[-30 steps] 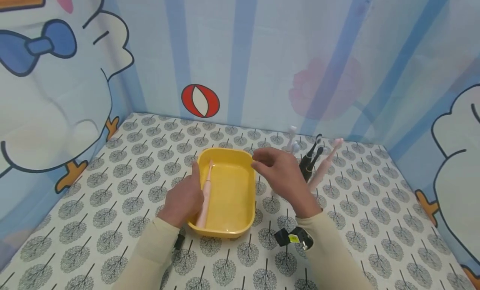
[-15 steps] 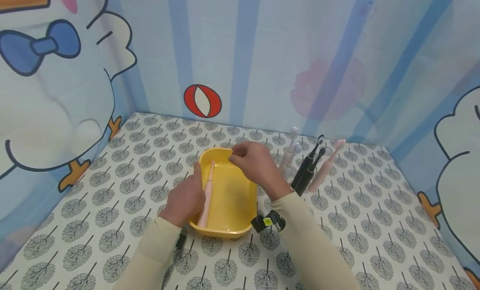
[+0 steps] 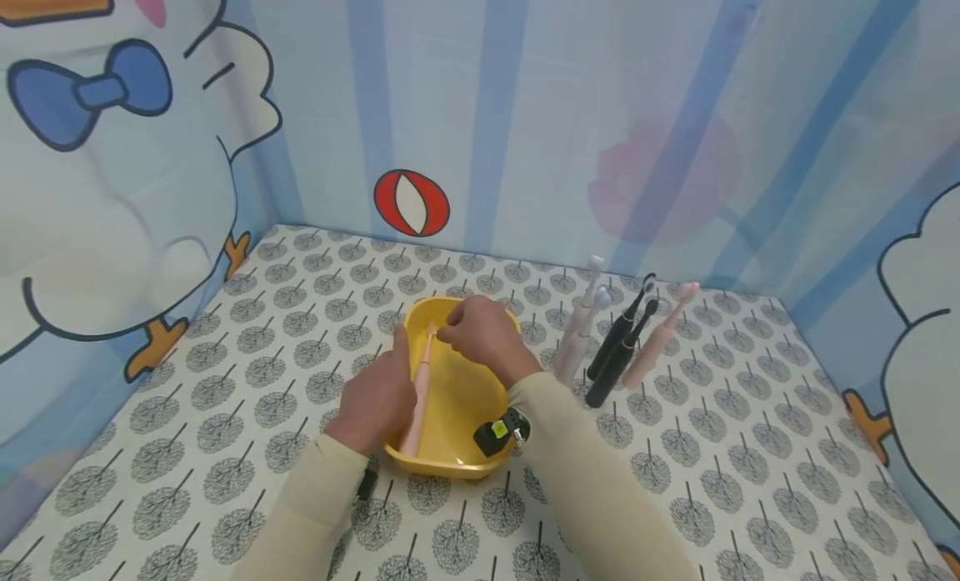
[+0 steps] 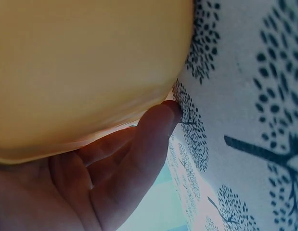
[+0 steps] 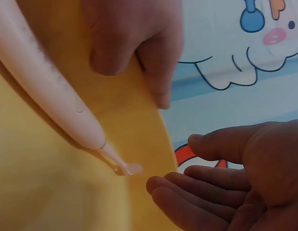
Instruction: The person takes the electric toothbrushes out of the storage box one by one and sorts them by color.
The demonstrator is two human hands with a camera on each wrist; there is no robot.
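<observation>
A pink electric toothbrush (image 3: pixel 422 385) lies lengthwise along the left side inside a yellow plastic basin (image 3: pixel 459 402). My left hand (image 3: pixel 375 402) grips the basin's left wall, its fingers on both sides of the rim. In the left wrist view, fingers of the left hand (image 4: pixel 134 168) curve beside the basin's outer wall. Over the basin's far end is my right hand (image 3: pixel 482 335), near the toothbrush head. The right wrist view shows the right hand (image 5: pixel 269 173) with thumb and fingers apart and nothing between them, close to the brush head of the toothbrush (image 5: pixel 57 82).
Several electric toothbrushes stand upright at the right: two white toothbrushes (image 3: pixel 573 343), two black toothbrushes (image 3: pixel 617 360) and a pink toothbrush (image 3: pixel 652 348). A tree-print cloth (image 3: pixel 262 398) covers the table. Behind it hangs a cartoon-print curtain (image 3: pixel 315 147).
My right hand has moved left, from beside the basin's right rim to above its far end, near the toothbrush head. The left hand still grips the basin's left wall.
</observation>
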